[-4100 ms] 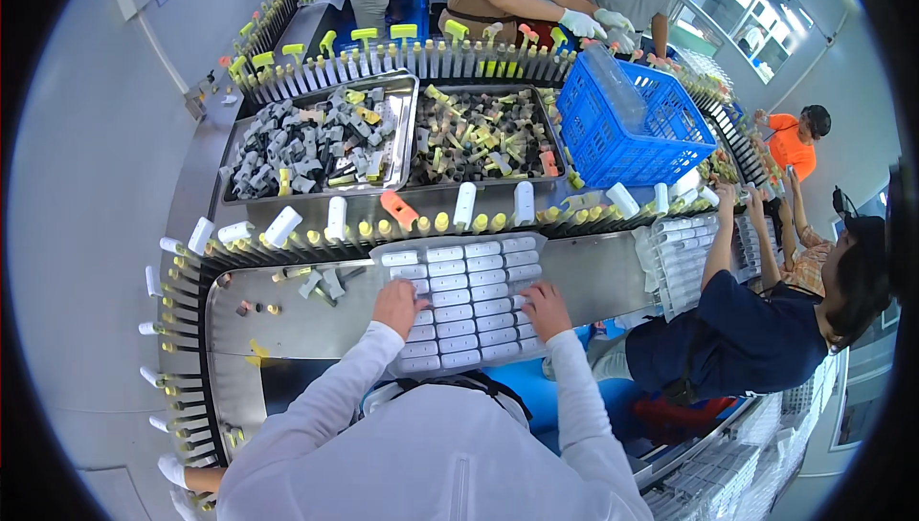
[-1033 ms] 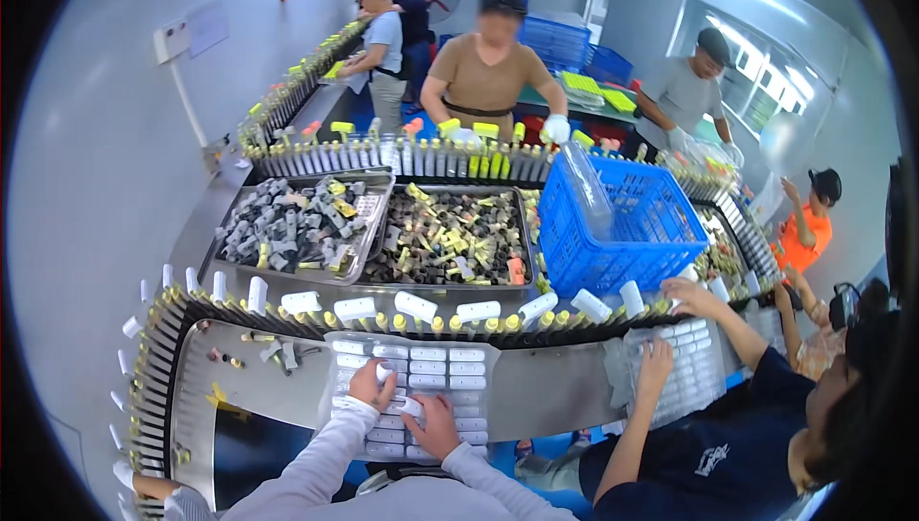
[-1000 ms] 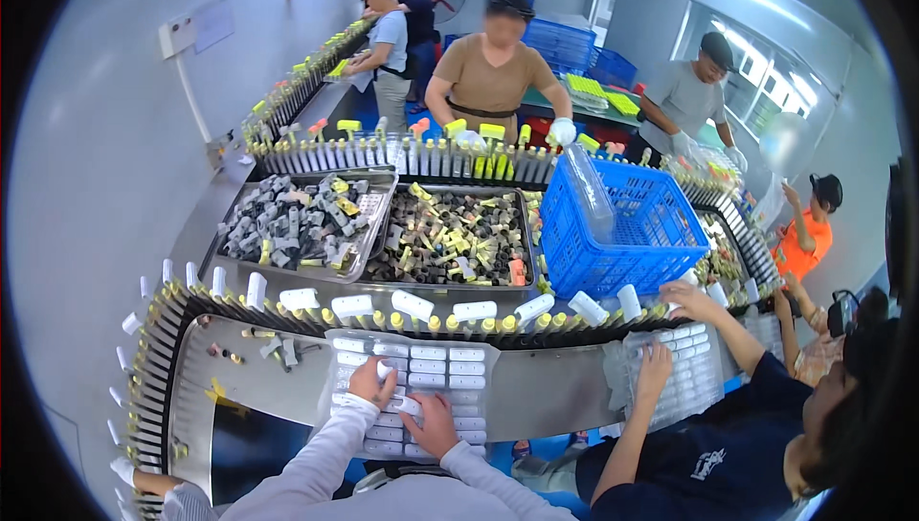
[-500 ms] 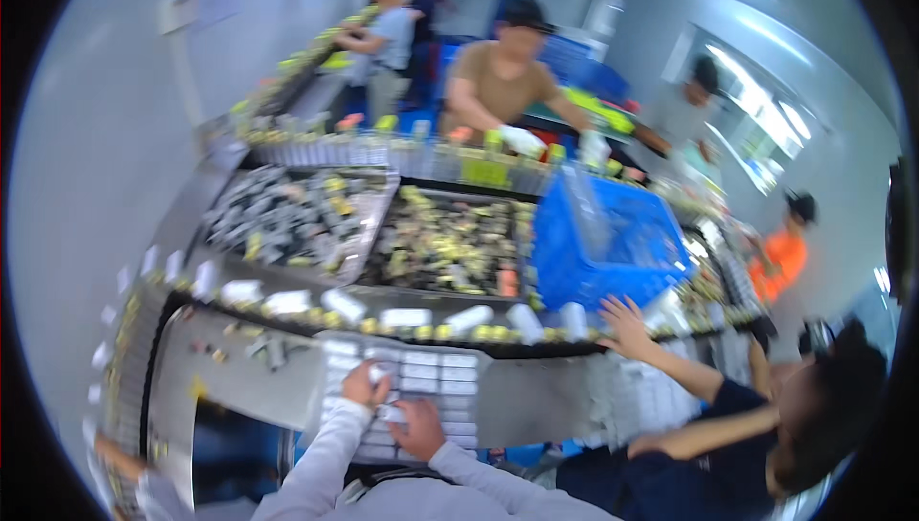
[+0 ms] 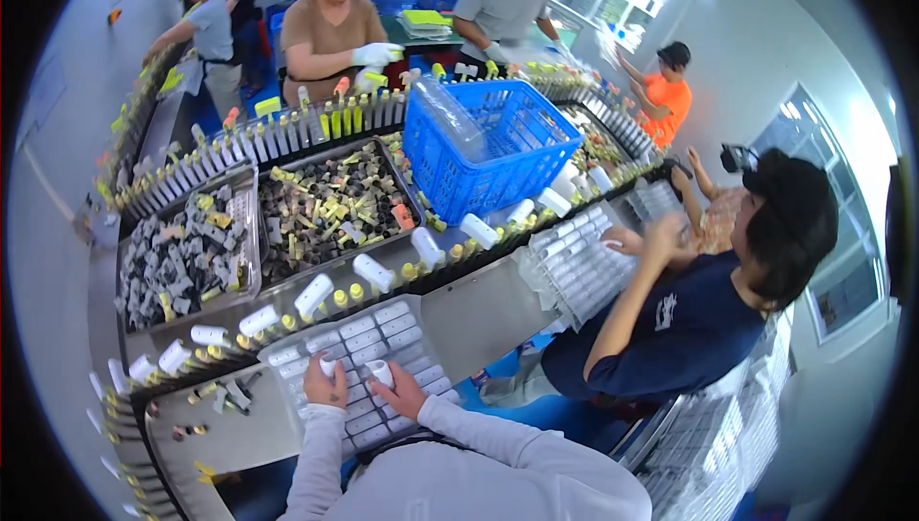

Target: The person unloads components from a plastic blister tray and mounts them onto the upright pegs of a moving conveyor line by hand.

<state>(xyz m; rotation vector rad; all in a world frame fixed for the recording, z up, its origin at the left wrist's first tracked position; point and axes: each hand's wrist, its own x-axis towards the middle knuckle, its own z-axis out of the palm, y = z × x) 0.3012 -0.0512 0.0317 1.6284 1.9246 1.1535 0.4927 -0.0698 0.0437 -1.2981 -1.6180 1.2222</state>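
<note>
In front of me lies a clear plastic tray [image 5: 280,356] filled with rows of white oblong plastic shells. My left hand [image 5: 325,385] is closed over the tray's left part, fingers around a small white shell [image 5: 328,368]. Just to its right, my right hand [image 5: 402,397] grips another white shell [image 5: 379,370], whose hollow end faces up. Both hands are just above the rows, close together but apart. Beyond the tray runs a curved line of upright yellow-topped holders [image 5: 356,291], several of them capped with tilted white shells [image 5: 314,295].
Metal trays of loose grey clips [image 5: 182,263] and mixed yellow and black pieces [image 5: 330,200] stand behind the line, beside a blue crate [image 5: 479,177]. A co-worker in dark blue [image 5: 670,330] works at a second tray [image 5: 584,263] on my right. Loose parts [image 5: 230,395] lie at left.
My view has turned to the right, so crate and trays appear further left. My hands stay over the tray. The neighbour's outstretched arm has drawn back from the line.
</note>
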